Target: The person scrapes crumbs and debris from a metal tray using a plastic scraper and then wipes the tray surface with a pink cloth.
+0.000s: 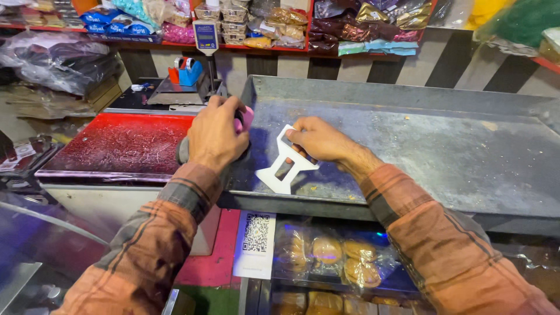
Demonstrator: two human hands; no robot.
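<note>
i see my left hand (214, 135) clenched over a pink object (244, 118), with something grey (183, 150) under the wrist side; what these two things are, i cannot tell. the hand rests on the left end of the grey metal tray (443, 146), at about 9 o'clock from the white plastic piece (279, 175).

my right hand (318, 140) is grasping the white plastic piece at its upper end, the fingers pinched on it. the piece is flat, with cut-out openings and a wider foot, and it lies tilted on the tray, its foot pointing to about 7 o'clock, near the front edge of the tray.

at 9 o'clock from the left hand is a red counter top (122, 146), touching the tray side. at 12 o'clock from the left hand stands a weighing scale (205, 36), and beside it a red and blue tape dispenser (186, 71). at 6 o'clock, under the tray, packed buns (338, 256) lie behind glass.
</note>
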